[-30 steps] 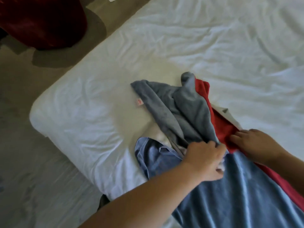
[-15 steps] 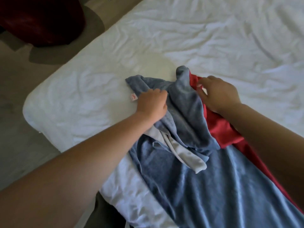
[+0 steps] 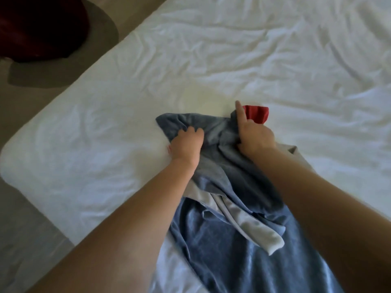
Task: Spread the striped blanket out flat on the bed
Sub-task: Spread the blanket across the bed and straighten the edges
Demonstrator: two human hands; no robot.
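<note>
Gripping the bunched far end of the soft blue, pale grey and red striped blanket (image 3: 222,240), both bare hands reach out over the white, wrinkled bed sheet (image 3: 211,60). The left hand (image 3: 186,144) has its fingers curled tightly into a blue fold, with the blanket's blue corner lying just beyond and to the left of its knuckles. The right hand (image 3: 254,136) clutches the neighbouring blue folds with most fingers closed, while its index finger sticks straight out, away from the person. A red strip of the blanket shows just to the right of that pointing fingertip. Behind the wrists, toward the person, the blanket runs back as a crumpled length on the sheet, a pale grey band twisted across the blue between the two forearms. Far left, off the bed, a dark red rounded object (image 3: 42,28) sits on the floor; I cannot tell what it is.
</note>
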